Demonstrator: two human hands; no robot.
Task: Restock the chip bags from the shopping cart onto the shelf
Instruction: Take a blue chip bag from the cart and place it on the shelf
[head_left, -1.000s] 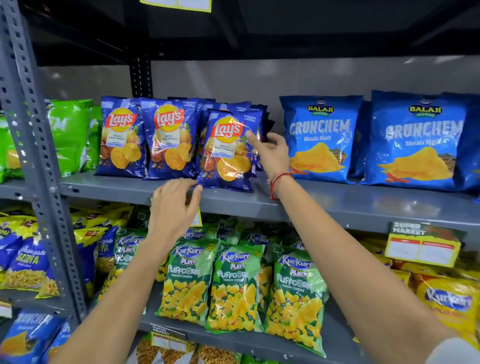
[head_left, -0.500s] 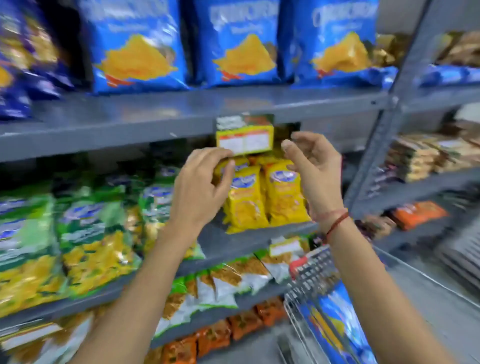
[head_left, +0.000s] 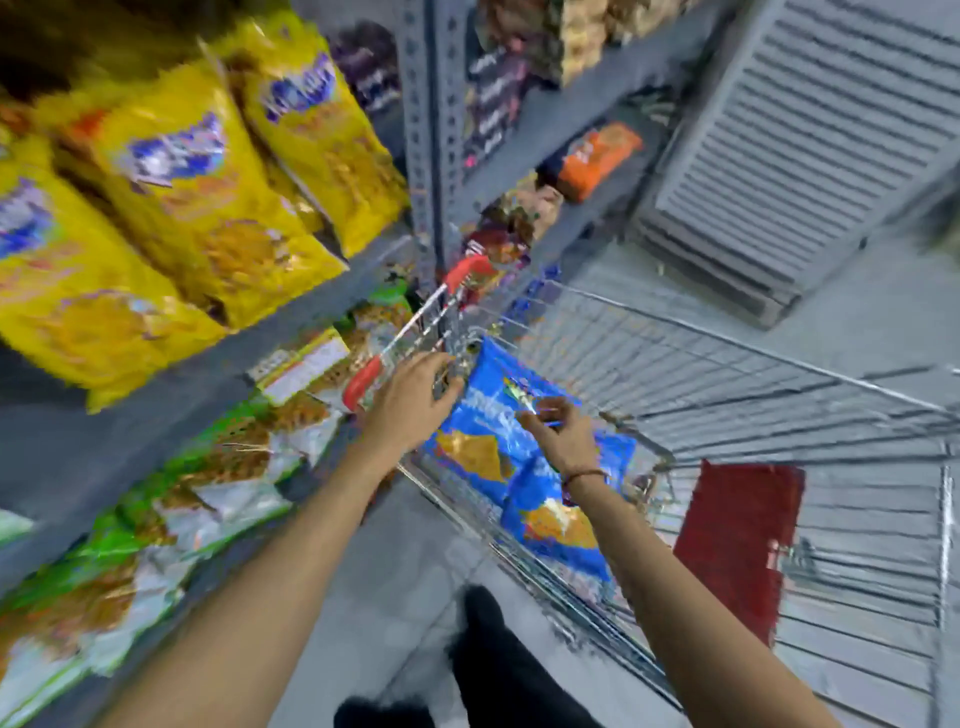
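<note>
Two blue chip bags lie in the wire shopping cart, one above the other. My left hand hovers at the upper bag's top left corner, beside the cart's red-capped handle, fingers apart. My right hand is over the same bag, fingers curled down with the tips touching its face. Neither hand has closed on a bag. The grey shelf stands to my left. The view is motion-blurred.
Yellow snack bags fill the shelf level above; green-and-white bags sit below. A grey upright post divides the shelving. A red flap lies in the cart. A grey slatted panel stands beyond. My dark trouser leg is below.
My view has swung from the shelf of blue bags down and right to the cart. Both hands left the shelf and came down over the blue bags in the cart.
</note>
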